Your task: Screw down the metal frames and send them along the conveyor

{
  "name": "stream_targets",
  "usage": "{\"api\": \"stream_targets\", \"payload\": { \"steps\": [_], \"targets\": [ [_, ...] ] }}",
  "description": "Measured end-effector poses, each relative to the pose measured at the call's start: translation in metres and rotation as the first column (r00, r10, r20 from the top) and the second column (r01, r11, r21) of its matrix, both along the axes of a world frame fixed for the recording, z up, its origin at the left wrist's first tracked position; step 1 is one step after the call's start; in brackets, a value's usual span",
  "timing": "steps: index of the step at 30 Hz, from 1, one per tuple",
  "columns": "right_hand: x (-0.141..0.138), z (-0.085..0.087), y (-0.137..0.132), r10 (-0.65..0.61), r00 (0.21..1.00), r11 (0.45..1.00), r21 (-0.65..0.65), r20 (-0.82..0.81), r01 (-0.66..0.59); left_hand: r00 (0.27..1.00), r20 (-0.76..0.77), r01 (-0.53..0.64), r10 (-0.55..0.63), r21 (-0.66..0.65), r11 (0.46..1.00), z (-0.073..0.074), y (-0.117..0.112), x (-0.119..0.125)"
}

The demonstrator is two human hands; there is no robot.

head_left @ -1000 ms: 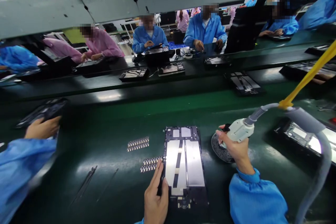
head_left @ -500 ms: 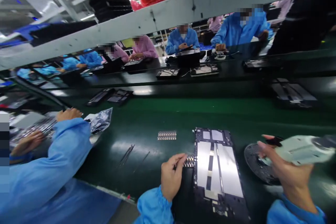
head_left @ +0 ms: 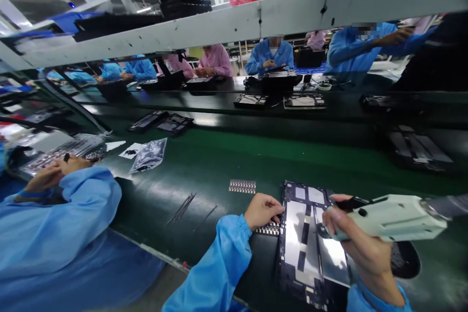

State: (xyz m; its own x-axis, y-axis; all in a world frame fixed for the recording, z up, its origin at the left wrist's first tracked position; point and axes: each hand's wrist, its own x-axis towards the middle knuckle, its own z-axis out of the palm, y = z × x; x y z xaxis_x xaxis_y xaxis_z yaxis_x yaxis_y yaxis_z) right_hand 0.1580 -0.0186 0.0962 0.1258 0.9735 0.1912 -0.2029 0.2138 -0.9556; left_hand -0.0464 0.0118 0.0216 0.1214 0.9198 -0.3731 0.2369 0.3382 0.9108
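In my right hand [head_left: 360,246] is a pale electric screwdriver [head_left: 395,217], its dark nose over the right half of an opened tablet [head_left: 294,234]. My left hand [head_left: 263,210] is closed in a pinch at the tablet's upper left edge; anything between the fingertips is too small to make out. Just below these fingers lies a strip of small metal parts [head_left: 268,228], partly covered by the hand. A second strip of small parts [head_left: 242,186] lies farther back. The tablet lies flat, its inside facing up, with silvery panels and a black frame.
A dark round dish [head_left: 405,259] sits right of the tablet, partly behind my right hand. Thin dark rods [head_left: 182,208] lie to the left. At far left a co-worker's hands [head_left: 60,170] are together near a clear plastic bag [head_left: 149,155]. A shelf beam [head_left: 219,22] crosses above.
My right hand has brought the screwdriver left from above the round dish to over the tablet. My left hand has moved from the small parts to the tablet's edge. The co-worker's hands have come together.
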Motion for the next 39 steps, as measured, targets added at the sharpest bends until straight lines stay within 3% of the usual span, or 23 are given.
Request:
{"api": "stream_targets", "payload": {
  "steps": [5, 10, 15, 20, 27, 33, 36, 39],
  "targets": [
    [-0.024, -0.002, 0.012, 0.100, 0.993, 0.995, -0.016, 0.069, -0.099, 0.995, -0.096, -0.023, 0.038, 0.151, 0.988, -0.001, 0.001, 0.007],
    [-0.049, -0.009, 0.029, 0.101, 0.992, 0.995, 0.017, 0.074, -0.102, 0.982, -0.187, 0.025, 0.034, 0.304, 0.952, 0.007, 0.002, 0.012],
    [-0.067, -0.017, 0.041, 0.075, 0.987, 0.997, -0.007, 0.140, -0.074, 0.999, 0.005, 0.048, -0.048, 0.086, 0.995, 0.001, 0.015, 0.007],
    [-0.073, -0.019, 0.046, 0.094, 0.982, 0.995, -0.038, 0.167, -0.089, 0.993, 0.088, 0.078, -0.073, -0.051, 0.996, -0.006, 0.026, 0.005],
    [-0.075, -0.026, 0.047, 0.108, 0.976, 0.994, -0.043, 0.190, -0.102, 0.993, 0.102, 0.068, -0.062, -0.057, 0.996, -0.009, 0.026, 0.006],
    [-0.079, -0.034, 0.043, 0.102, 0.953, 0.993, 0.024, 0.286, -0.114, 0.991, 0.061, 0.121, -0.123, 0.037, 0.992, -0.005, 0.024, 0.004],
    [-0.082, -0.033, 0.040, 0.078, 0.952, 0.993, 0.059, 0.297, -0.099, 0.993, -0.019, 0.114, -0.113, 0.058, 0.992, 0.003, 0.018, -0.010],
    [-0.084, -0.033, 0.039, 0.077, 0.961, 0.996, 0.015, 0.266, -0.084, 0.985, -0.171, 0.042, -0.026, 0.095, 0.995, 0.012, 0.001, -0.035]
  ]
}}
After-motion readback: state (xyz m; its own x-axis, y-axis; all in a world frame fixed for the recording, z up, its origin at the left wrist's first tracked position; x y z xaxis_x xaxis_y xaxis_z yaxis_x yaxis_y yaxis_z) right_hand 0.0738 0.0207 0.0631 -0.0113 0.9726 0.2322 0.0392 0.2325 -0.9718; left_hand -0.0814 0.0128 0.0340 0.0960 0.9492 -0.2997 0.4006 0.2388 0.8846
